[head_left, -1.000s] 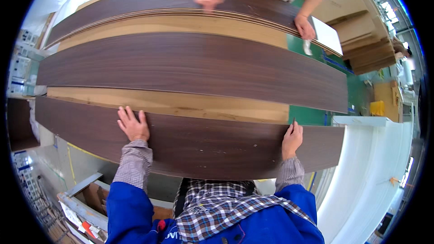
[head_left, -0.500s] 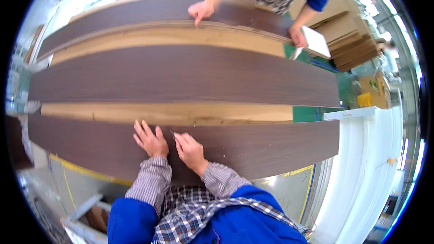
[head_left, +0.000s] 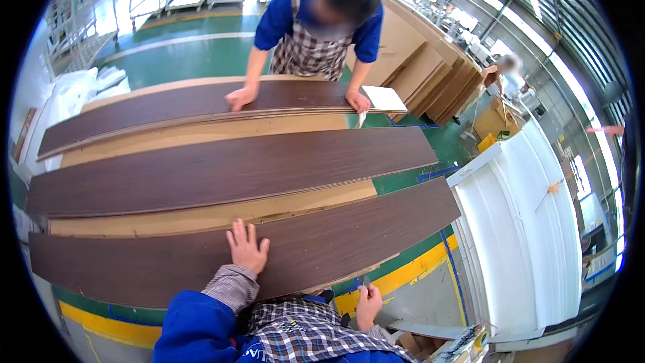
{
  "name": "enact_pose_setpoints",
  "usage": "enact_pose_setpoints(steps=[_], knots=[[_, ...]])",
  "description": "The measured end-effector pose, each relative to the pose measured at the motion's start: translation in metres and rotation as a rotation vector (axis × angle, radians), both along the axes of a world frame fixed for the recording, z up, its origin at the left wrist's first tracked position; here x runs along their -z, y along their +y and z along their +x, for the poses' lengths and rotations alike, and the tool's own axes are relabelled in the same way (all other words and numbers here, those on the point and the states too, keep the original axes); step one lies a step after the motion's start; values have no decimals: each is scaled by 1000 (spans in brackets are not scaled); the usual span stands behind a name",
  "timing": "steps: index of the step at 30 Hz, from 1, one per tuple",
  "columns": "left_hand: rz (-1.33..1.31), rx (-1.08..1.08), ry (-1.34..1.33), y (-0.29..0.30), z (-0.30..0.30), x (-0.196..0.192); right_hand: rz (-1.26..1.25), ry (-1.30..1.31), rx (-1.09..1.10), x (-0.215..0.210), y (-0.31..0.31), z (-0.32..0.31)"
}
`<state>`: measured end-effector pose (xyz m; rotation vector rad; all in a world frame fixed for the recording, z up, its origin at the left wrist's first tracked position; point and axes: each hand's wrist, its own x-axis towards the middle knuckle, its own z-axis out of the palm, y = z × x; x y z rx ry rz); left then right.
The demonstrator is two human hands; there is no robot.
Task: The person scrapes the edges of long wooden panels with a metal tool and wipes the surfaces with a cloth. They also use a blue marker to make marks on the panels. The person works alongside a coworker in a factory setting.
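Fingers [head_left: 240, 232] of the left hand [head_left: 248, 254] spread flat, open, on the near dark-brown board [head_left: 342, 236]; right hand [head_left: 368, 308] is off the board, by its near edge, fingers curled around a small thin object [head_left: 364, 286], too small to identify. Middle board [head_left: 228, 169] lies just beyond, tan strip [head_left: 208, 217] between; co-worker [head_left: 312, 50] stands behind the far board stack [head_left: 161, 109].

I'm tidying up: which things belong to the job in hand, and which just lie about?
Likely in use:
long dark brown board under left hand
small dark object in right hand

Likely lying about:
flat brown cardboard sheets
large white panels
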<state>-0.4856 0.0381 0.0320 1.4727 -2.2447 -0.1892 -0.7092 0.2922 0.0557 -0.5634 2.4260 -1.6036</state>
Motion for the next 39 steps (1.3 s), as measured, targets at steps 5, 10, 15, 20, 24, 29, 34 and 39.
enact_pose_setpoints(steps=[5,10,15,20,24,29,34,39], knots=[[153,639,-163,52,-88,-45,-48,-84,222,10,66,28],[128,1183,94,94,-104,-13,-96,-30,367,-1,100,30],[89,1348,85,100,-101,-10,-101,-70,430,-3,137,11],[-34,1678,-168,113,-75,-6,-158,-41,625,-10,149,31],[-136,1843,-319,87,-84,35,-102,-130,774,-10,176,42],[-457,1854,-473,50,-85,95,-263,-165,999,13,259,50],[-461,1868,-696,36,-100,78,-367,-240,1135,-3,313,55],[-216,1892,-946,95,-131,42,-714,-193,1304,-3,374,94]])
